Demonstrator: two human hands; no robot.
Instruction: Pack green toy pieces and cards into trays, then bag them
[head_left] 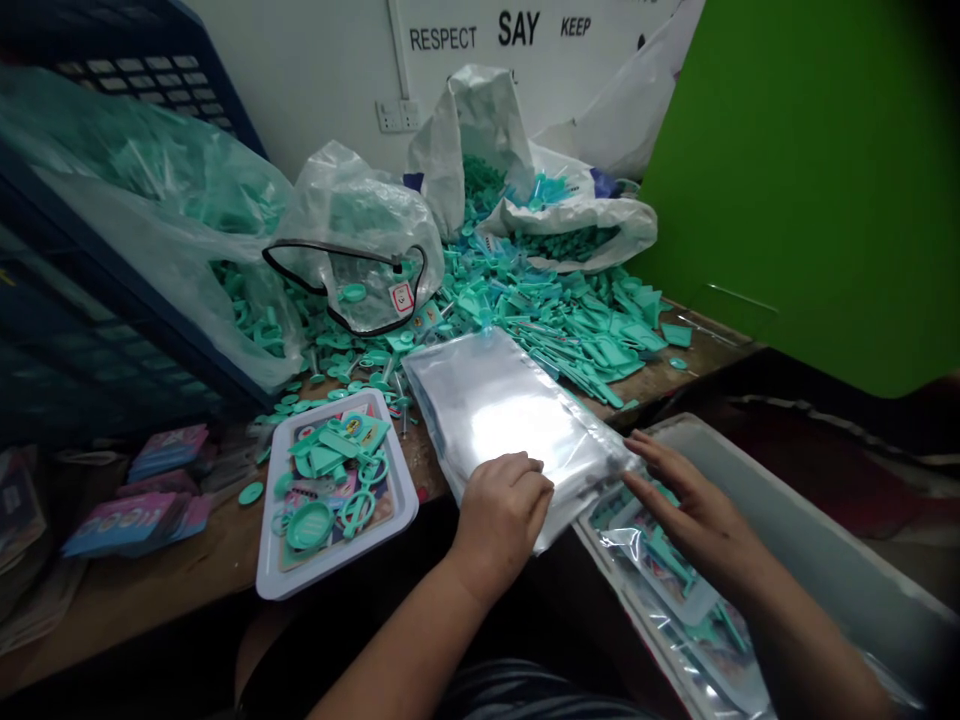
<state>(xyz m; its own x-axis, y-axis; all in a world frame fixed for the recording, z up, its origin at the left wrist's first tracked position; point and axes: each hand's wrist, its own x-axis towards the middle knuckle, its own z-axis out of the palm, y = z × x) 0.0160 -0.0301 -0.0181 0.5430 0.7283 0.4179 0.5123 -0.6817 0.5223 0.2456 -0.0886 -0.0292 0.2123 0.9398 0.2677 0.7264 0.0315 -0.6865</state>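
Note:
A stack of clear plastic bags (487, 385) lies on the wooden table in front of me. My left hand (504, 515) rests on the stack's near edge with its fingers curled together; what they pinch, if anything, is hidden. At the stack's right corner is my right hand (694, 510), fingers apart and extended, the tips by the bags' edge. To the left, a white tray (405, 490) holds teal plastic toy pieces (309, 525) over printed cards; neither hand touches it.
Loose teal parts (555, 310) are heaped behind the bags, spilling from white sacks (630, 222). A box (810, 550) of packed trays stands at the right, a blue crate (97, 300) at the left. Pink-blue cards (135, 520) lie left of the tray.

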